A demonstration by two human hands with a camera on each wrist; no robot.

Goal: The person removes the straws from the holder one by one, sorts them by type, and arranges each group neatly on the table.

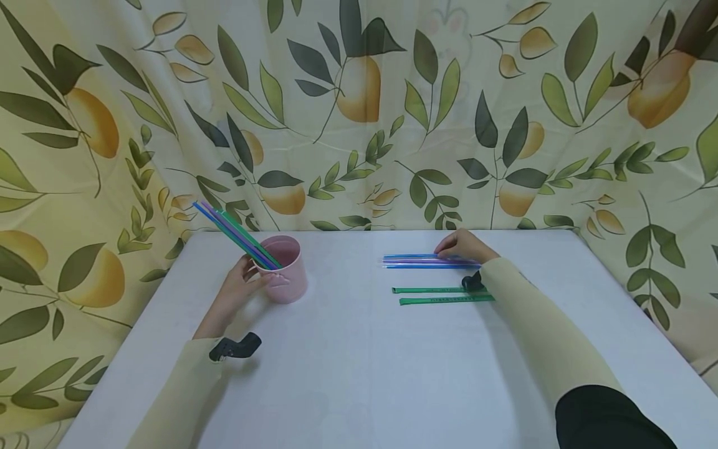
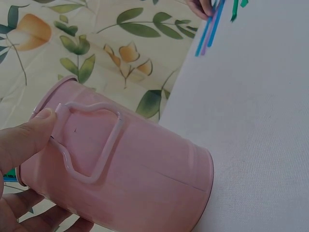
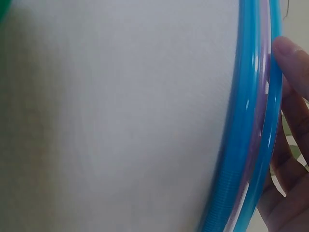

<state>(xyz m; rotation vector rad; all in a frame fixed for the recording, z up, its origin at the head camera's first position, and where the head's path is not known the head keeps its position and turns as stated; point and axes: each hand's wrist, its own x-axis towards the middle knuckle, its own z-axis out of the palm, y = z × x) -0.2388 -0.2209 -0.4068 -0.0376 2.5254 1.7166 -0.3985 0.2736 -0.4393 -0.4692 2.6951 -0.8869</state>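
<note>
Gripping the pink bucket (image 1: 288, 284) at its rim: left hand (image 1: 238, 290), thumb beside the wire handle (image 2: 112, 145), other fingers round the side. Bucket is on the white surface (image 1: 348, 362), left of centre in the frame; blue, purple and green straws (image 1: 238, 239) inside, leaning to the upper left. Right hand (image 1: 465, 245), right of centre, pinches the top blue straw (image 1: 406, 255) between thumb and fingers; close and cropped in the right wrist view, so can't tell if it's off the surface. Purple and blue straws (image 1: 429, 267) lie just below it in the frame. Two green straws (image 1: 443, 300) lower, near the right sleeve (image 1: 538, 318). Leaf-and-fruit cloth (image 1: 348, 174) behind.
</note>
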